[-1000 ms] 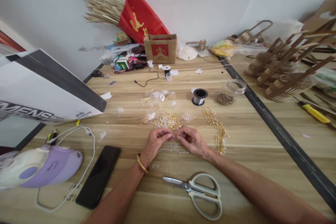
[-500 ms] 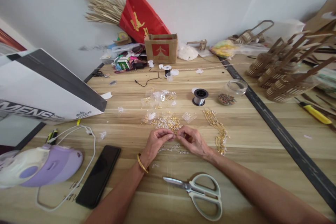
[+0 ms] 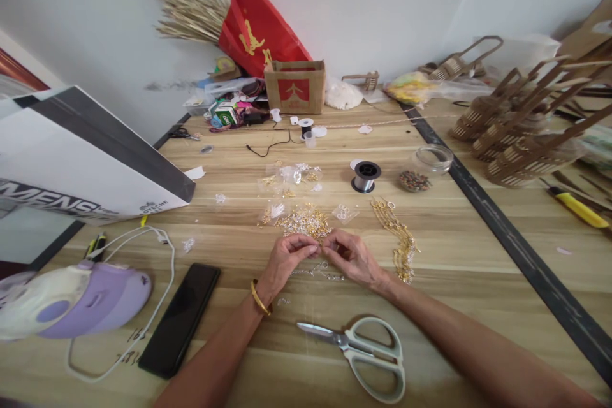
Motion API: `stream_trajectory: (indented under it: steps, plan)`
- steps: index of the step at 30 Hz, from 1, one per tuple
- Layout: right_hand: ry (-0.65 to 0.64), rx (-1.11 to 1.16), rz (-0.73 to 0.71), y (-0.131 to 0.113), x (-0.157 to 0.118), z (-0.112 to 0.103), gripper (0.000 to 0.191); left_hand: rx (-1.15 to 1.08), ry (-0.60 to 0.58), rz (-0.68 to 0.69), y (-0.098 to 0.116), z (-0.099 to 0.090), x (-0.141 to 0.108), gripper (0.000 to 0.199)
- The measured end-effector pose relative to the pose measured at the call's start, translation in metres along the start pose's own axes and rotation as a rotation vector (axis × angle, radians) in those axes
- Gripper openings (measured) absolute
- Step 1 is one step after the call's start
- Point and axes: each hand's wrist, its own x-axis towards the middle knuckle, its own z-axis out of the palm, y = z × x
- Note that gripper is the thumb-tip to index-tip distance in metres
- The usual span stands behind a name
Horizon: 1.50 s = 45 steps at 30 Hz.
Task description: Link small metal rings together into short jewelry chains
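Observation:
My left hand (image 3: 290,259), with a gold bangle (image 3: 259,298) at the wrist, is closed in a pinch. Facing it, my right hand (image 3: 352,258) pinches too, and the fingertips of both nearly meet. What they hold is too small to name. Just beyond the fingertips lies a pile of gold and silver pieces (image 3: 306,222). A silver chain (image 3: 315,273) rests on the table below the hands. Several gold chains (image 3: 401,236) lie to the right. Nearer the camera are scissors (image 3: 356,347) with pale handles.
A black phone (image 3: 180,320) and a purple-white device (image 3: 95,303) with a white cable are at left. Behind the pile stand a wire spool (image 3: 366,176) and a glass jar (image 3: 433,159). Small woven baskets (image 3: 516,146) and a yellow cutter (image 3: 578,206) are at right.
The view has shifted very slightly. Both hands keep nearly the same pinched pose, fingertips close together.

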Motion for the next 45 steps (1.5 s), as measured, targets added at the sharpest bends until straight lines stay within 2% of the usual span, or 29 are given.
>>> stream_trajectory:
  steps: [9,19,45]
  plan:
    - [-0.003,0.003,0.012,-0.0002,0.0001,-0.0010,0.020,0.014,-0.018,-0.006,-0.0009,-0.0001,-0.0004,0.020]
    - [0.001,-0.007,0.000,-0.0003,0.0000,-0.0011,0.019,0.007,0.031,0.018,-0.0001,-0.0040,0.0007,0.020]
    - [-0.004,0.010,0.016,0.0010,0.0000,-0.0006,0.021,0.028,0.011,0.027,0.0008,-0.0023,0.0000,0.016]
